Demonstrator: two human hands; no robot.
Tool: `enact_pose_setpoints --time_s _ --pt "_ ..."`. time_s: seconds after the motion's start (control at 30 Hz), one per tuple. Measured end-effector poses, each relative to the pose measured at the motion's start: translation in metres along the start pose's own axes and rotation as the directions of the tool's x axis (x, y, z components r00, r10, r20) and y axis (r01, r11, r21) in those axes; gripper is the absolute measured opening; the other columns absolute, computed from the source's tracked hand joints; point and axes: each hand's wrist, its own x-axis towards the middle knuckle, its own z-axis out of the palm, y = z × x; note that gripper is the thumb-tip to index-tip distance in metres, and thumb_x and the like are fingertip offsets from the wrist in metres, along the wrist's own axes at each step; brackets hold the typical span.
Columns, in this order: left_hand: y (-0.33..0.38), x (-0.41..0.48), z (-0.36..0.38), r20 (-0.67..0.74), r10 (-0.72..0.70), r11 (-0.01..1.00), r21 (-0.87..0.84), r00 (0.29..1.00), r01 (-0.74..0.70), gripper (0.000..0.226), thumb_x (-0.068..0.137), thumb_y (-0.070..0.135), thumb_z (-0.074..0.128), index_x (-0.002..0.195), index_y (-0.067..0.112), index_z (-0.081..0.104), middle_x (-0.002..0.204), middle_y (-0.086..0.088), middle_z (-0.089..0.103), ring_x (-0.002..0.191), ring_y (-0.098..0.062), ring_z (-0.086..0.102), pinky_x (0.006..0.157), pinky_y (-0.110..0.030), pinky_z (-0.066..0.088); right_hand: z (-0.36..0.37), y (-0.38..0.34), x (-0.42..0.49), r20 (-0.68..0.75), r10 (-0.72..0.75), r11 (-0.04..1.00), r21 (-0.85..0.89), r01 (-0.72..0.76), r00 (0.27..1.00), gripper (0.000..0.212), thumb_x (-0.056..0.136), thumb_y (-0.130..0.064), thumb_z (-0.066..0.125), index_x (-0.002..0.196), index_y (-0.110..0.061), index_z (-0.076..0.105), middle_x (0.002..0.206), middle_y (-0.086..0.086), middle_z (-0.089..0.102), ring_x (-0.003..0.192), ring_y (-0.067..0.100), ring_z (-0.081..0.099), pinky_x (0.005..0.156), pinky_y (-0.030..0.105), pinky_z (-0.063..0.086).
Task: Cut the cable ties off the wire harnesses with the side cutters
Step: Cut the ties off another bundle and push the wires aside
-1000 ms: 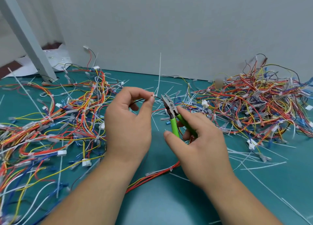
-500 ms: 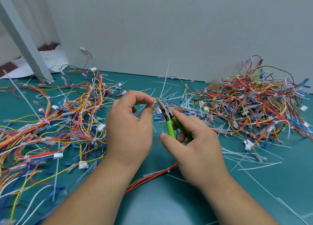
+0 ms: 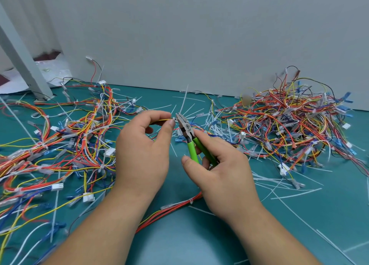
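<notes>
My left hand point(image 3: 142, 152) pinches a thin yellow and red wire harness point(image 3: 162, 120) between thumb and forefinger, above the green mat. A white cable tie point(image 3: 184, 99) stands up from the pinch point. My right hand point(image 3: 221, 172) grips the green-handled side cutters point(image 3: 189, 136). Their steel jaws sit right beside my left fingertips, at the tie's head. The harness trails down under my hands as a red and yellow bundle point(image 3: 173, 204).
A tangled pile of harnesses point(image 3: 295, 125) lies at the right against the grey wall. Another spread of harnesses point(image 3: 65, 144) covers the left of the green mat point(image 3: 199, 240). Cut white ties point(image 3: 295, 194) litter the mat. A grey post point(image 3: 22, 55) stands at the far left.
The cutter jaws have closed in on my left fingertips. The tall white tie has tilted and now stands above the jaws.
</notes>
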Motion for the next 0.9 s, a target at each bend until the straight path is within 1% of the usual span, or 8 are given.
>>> enact_pose_setpoints --time_s 0.1,0.17,0.3,0.43,0.53,0.67,0.8,0.9 --pt "-0.0005 -0.0010 0.0009 0.013 -0.025 1.000 -0.013 1.000 0.025 0.012 0.094 0.023 0.071 0.092 0.036 0.071 0.090 0.020 0.070 0.087 -0.001 0.064 0.080 -0.023 0.051 -0.0002 0.0002 0.0005 -0.005 -0.009 1.000 -0.012 0.009 1.000 0.047 0.076 -0.036 0.076 0.102 -0.072 0.059 0.096 -0.014 0.064 0.071 0.017 0.056 0.069 0.034 0.051" --pt "-0.0009 -0.0016 0.0010 0.016 -0.020 1.000 -0.013 1.000 0.020 0.012 0.094 0.023 0.071 0.091 0.035 0.071 0.089 0.016 0.070 0.083 -0.002 0.061 0.077 -0.027 0.050 -0.0003 0.0006 0.0003 -0.012 -0.003 1.000 -0.014 0.002 1.000 0.046 0.076 -0.036 0.076 0.102 -0.070 0.059 0.095 -0.013 0.064 0.069 0.015 0.054 0.067 0.032 0.050" --pt "0.0005 -0.0026 0.0010 0.046 0.009 1.000 -0.011 0.999 -0.009 0.017 0.093 0.019 0.071 0.091 0.035 0.070 0.087 0.009 0.067 0.077 0.001 0.055 0.069 -0.017 0.043 -0.0006 0.0012 0.0003 -0.027 0.025 0.999 -0.037 -0.026 0.999 0.047 0.075 -0.036 0.076 0.118 -0.051 0.066 0.089 -0.012 0.063 0.063 0.011 0.049 0.064 0.025 0.047" --pt "0.0035 -0.0038 0.0015 0.077 0.049 0.999 0.012 0.996 -0.050 0.019 0.091 0.013 0.072 0.094 0.031 0.070 0.087 0.008 0.060 0.080 0.005 0.052 0.073 -0.007 0.036 -0.0005 0.0017 0.0001 -0.036 0.045 0.998 -0.041 -0.046 0.998 0.045 0.073 -0.038 0.076 0.116 -0.049 0.067 0.088 -0.012 0.062 0.063 0.010 0.048 0.064 0.027 0.047" --pt "0.0035 -0.0034 0.0017 0.085 0.051 0.999 0.008 0.995 -0.051 0.020 0.091 0.014 0.072 0.094 0.033 0.069 0.087 0.005 0.060 0.082 0.000 0.053 0.073 -0.007 0.035 0.0007 0.0018 0.0004 -0.047 0.068 0.997 -0.042 -0.070 0.997 0.050 0.072 -0.039 0.076 0.122 -0.039 0.070 0.089 -0.013 0.062 0.064 0.010 0.049 0.065 0.026 0.047" --pt "0.0006 -0.0026 0.0015 0.082 0.047 0.999 0.006 0.995 -0.048 0.022 0.092 0.014 0.071 0.093 0.036 0.068 0.090 0.004 0.063 0.086 -0.006 0.057 0.075 -0.013 0.038 0.0014 0.0015 0.0002 -0.037 0.074 0.996 -0.053 -0.076 0.997 0.054 0.073 -0.040 0.076 0.126 -0.036 0.070 0.089 -0.013 0.061 0.065 0.011 0.048 0.066 0.025 0.046" --pt "-0.0008 -0.0019 0.0007 0.069 0.048 0.999 0.004 0.996 -0.048 0.025 0.092 0.016 0.071 0.092 0.040 0.066 0.090 0.005 0.063 0.084 -0.004 0.057 0.073 -0.014 0.039 0.0007 0.0005 -0.0001 -0.029 0.074 0.996 -0.051 -0.075 0.997 0.054 0.075 -0.040 0.076 0.128 -0.037 0.069 0.089 -0.012 0.061 0.065 0.011 0.048 0.068 0.029 0.048" --pt "-0.0008 -0.0021 0.0012 0.068 0.052 0.999 0.010 0.996 -0.053 0.024 0.092 0.017 0.071 0.093 0.041 0.067 0.090 0.005 0.063 0.083 -0.003 0.056 0.072 -0.014 0.039 0.0005 0.0010 0.0001 -0.030 0.081 0.995 -0.048 -0.082 0.996 0.055 0.075 -0.040 0.076 0.130 -0.035 0.069 0.089 -0.013 0.061 0.064 0.011 0.048 0.067 0.027 0.047"
